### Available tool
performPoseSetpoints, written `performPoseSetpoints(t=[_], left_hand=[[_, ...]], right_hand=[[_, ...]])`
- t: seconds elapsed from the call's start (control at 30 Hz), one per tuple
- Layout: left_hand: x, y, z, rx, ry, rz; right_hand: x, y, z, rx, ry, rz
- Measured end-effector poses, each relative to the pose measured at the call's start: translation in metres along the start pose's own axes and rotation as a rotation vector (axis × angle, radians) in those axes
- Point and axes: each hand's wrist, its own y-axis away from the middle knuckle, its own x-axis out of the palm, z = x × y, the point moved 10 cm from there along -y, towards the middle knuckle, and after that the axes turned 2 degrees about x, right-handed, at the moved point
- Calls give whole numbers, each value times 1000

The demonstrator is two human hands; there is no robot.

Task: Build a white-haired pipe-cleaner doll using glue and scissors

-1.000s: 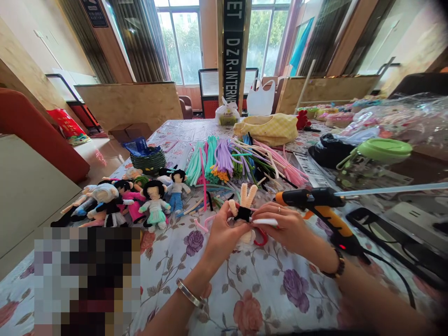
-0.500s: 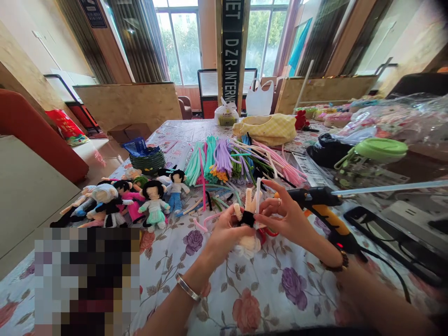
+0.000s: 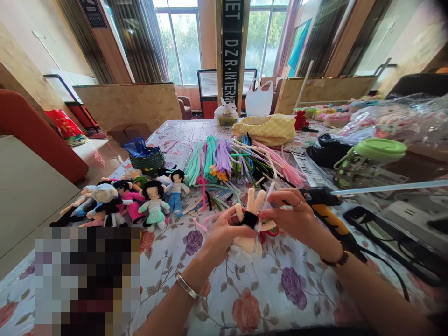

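Observation:
My left hand point(image 3: 220, 231) is closed around a small unfinished pipe-cleaner doll point(image 3: 249, 219) with a cream body, black middle and two upright cream legs. It holds the doll just above the floral tablecloth point(image 3: 252, 294). My right hand point(image 3: 293, 215) pinches a white pipe cleaner point(image 3: 266, 198) that angles up against the doll's side. Red scissors handles point(image 3: 272, 231) peek out beneath the hands.
An orange-and-black glue gun point(image 3: 327, 210) with a clear stick lies just right of my right hand, its cord trailing right. Finished dolls point(image 3: 140, 198) lie at the left. Bundles of coloured pipe cleaners point(image 3: 227, 161) spread behind. A green-lidded jar point(image 3: 373, 161) stands right.
My right hand swung the white pipe cleaner from lying flat to upright, then tilted it against the doll. The left hand turned the doll slightly and stayed in place.

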Motion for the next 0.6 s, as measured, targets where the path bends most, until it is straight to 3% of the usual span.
performPoseSetpoints(t=[0.1, 0.2, 0.47, 0.6], left_hand=[[2, 1, -5, 30, 50, -6], [-1, 2, -11, 65, 68, -53], [-13, 8, -31, 268, -119, -184], [-14, 10, -37, 331, -201, -223]], right_hand=[[0, 1, 13, -107, 20, -9], [4, -2, 14, -43, -93, 10], [51, 17, -26, 654, -548, 296], [70, 35, -33, 914, -787, 387]])
